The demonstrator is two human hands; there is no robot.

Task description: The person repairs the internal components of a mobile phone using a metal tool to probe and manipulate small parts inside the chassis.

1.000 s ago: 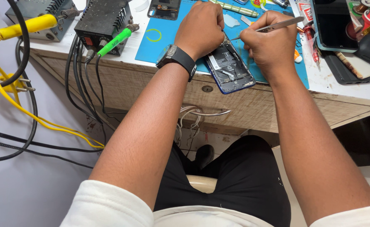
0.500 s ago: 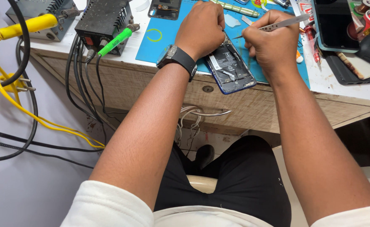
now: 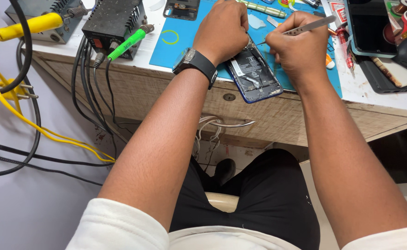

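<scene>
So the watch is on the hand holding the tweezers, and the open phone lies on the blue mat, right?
Not quite. The head view shows the watch on the left hand. The tweezers are in the right hand. The phone does lie on the blue mat.

Slim shiny metal tweezers [image 3: 307, 26] gleam; the matt blue rubbery work mat [image 3: 192, 34] covers a pale rough-grained wooden counter [image 3: 277, 115].

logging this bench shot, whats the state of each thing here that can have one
opened phone: back cover off, insides showing, flat on the blue mat
left hand: fist closed, resting on the phone's upper end
right hand: closed on the metal tweezers
tweezers: tip aimed at the phone
wristwatch: strapped on the left wrist
green plug: plugged into the black box
drawer: shut
</scene>
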